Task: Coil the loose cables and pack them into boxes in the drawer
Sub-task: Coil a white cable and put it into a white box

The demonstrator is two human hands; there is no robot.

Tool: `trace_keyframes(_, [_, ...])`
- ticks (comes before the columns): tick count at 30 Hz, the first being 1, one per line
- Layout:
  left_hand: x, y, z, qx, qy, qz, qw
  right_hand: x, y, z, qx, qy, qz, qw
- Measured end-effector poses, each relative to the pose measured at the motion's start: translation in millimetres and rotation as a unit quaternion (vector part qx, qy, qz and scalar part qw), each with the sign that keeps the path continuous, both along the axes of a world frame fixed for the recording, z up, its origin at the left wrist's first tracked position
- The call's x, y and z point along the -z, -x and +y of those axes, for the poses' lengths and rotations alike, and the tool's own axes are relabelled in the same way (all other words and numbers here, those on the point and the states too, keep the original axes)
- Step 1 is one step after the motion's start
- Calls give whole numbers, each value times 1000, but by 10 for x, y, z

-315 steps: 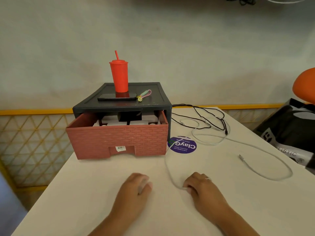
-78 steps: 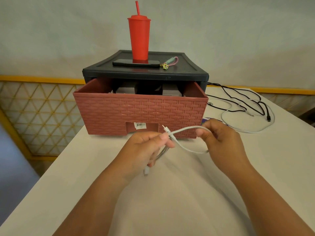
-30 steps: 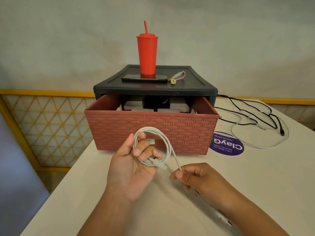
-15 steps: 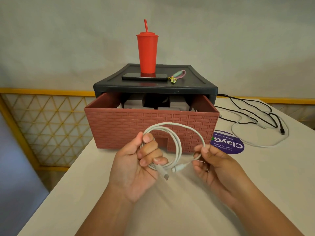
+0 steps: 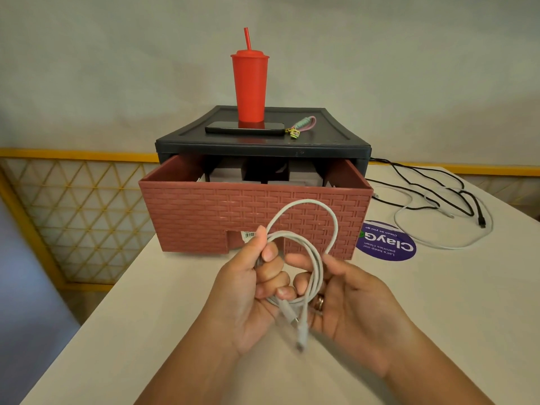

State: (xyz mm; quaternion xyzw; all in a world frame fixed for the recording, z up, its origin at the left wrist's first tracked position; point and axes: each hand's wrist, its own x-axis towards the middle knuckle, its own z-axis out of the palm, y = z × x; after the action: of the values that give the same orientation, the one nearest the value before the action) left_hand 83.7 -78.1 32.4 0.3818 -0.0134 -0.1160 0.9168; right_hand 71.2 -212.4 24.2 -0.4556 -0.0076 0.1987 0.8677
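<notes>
The left hand (image 5: 248, 293) curls its fingers round the looped thin white cable (image 5: 319, 270) so the loops stay together. The right hand (image 5: 350, 299) grips the other side with curled fingers, near the open brick-red plastic drawer (image 5: 204, 211).

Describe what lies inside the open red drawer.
Over the front of the drawer, white boxes and a dark box show. The drawer front and the cabinet top cover their contents and the drawer floor.
</notes>
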Motion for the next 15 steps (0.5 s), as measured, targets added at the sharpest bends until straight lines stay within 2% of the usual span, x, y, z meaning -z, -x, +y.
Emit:
trace_keyframes(2, [8, 4, -26, -23, -19, -4, 1000, -7, 27, 26, -8, 19, -28, 999])
trace_keyframes(5, [10, 29, -62, -49, -66, -19, 996, -4, 62, 47, -6, 125, -88, 988])
trace_keyframes(10, [0, 29, -47, -78, -97, -29, 992, 17, 49, 11, -20, 264, -87, 960])
trace_keyframes(12, [-10, 18, -25, -86, -93, -29, 992, -33, 47, -33, -29, 275, -100, 956])
trace_keyframes(15, [-54, -55, 105, -113, -32, -26, 993, -144, 24, -178, -11, 323, -143, 936])
